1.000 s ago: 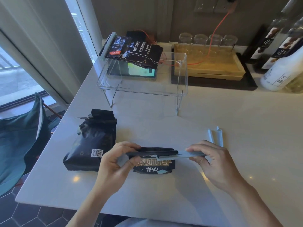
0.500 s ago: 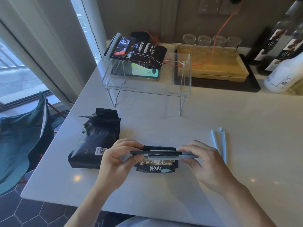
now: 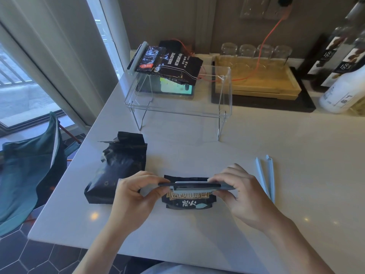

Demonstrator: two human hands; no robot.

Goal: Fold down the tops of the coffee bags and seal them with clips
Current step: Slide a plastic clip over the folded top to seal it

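A small black coffee bag (image 3: pixel 188 200) with gold lettering stands near the table's front edge. A long grey clip (image 3: pixel 194 185) lies across its folded top. My left hand (image 3: pixel 136 192) pinches the clip's left end and my right hand (image 3: pixel 241 188) presses its right end. A larger black coffee bag (image 3: pixel 118 167) lies flat to the left, its top crumpled and without a clip. A pale blue clip (image 3: pixel 265 177) lies open on the table to the right. Two clipped bags (image 3: pixel 169 62) rest on a clear stand (image 3: pixel 225 99) at the back.
A wooden tray (image 3: pixel 260 84) with upturned glasses sits on a black mat at the back right, an orange cable running over it. White and dark bottles (image 3: pixel 343 84) stand at the far right. A green chair (image 3: pixel 29 167) is off the table's left edge.
My right hand has slid leftward along the grey clip, pushing it further over the bag's folded top. My left hand keeps its hold on the clip's left end.
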